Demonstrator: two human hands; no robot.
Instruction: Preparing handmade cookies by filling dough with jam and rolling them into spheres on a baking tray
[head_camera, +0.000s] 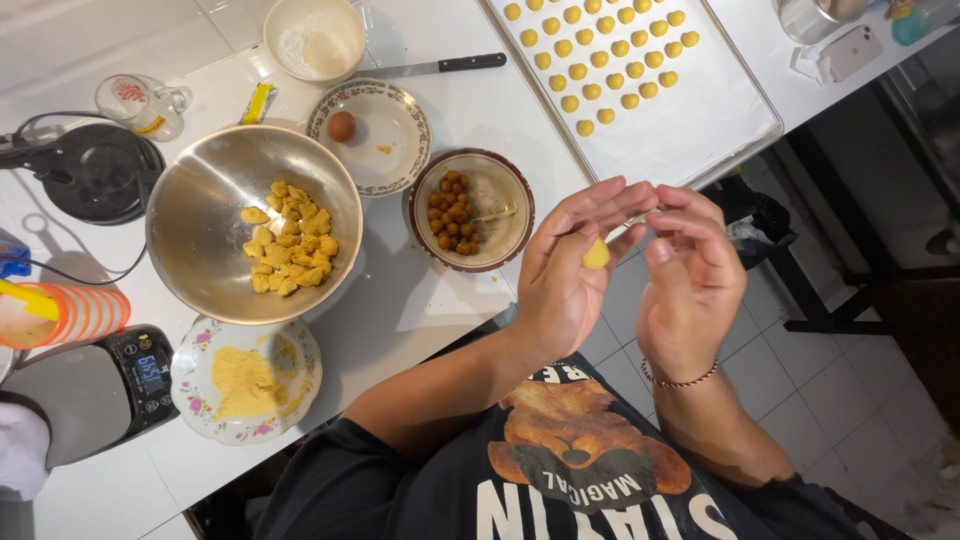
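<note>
Smooth yellow dough ball (596, 254) between hands

Metal, ceramic and dough on a glossy white desk

Brushed steel mixing bowl (200, 215) at left centre; glazed floral plate (195, 395) lower left; matt paper-lined baking tray (700, 120) upper right; soft matt yellow dough ball (596, 254).

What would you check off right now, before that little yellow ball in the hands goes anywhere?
1. Dough ball held between the left hand and right hand: ok.
2. Ball fully rounded: cannot tell, the fingers hide part of it.
3. Free space on the baking tray below the rows of yellow balls: ok.
4. More dough pieces in the steel bowl: ok.
5. Brown filling balls left in the small bowl: ok.
</note>
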